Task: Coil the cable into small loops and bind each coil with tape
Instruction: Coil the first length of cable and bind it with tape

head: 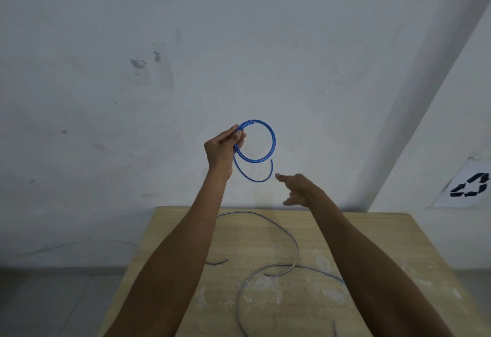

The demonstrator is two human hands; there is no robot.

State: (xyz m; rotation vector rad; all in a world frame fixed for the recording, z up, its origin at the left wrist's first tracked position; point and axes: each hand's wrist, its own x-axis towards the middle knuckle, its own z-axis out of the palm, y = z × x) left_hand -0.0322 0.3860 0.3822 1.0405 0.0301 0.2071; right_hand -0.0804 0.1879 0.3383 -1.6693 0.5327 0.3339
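- The left hand (221, 148) is raised in front of the pale wall (186, 44), above the far edge of the counter (385, 257).
- Its fingers (230, 135) and thumb pinch the blue cable (273, 139) at the left side of a small round coil.
- The coil stands upright in the air, well clear of the counter; below it a loose tail (252, 179) curves down and right, its tip turning upward.
- The right hand (299, 188) hovers just beside that tip, not touching it. It is blurred, its fingers loosely spread and holding nothing.
- More cable (295, 243), greyish blue, lies in slack curves on the wooden counter between and under the forearms.
- A sheet with a recycling symbol (470, 185) is on the wall at the right.
- Grey floor (53, 297) shows left of the counter.
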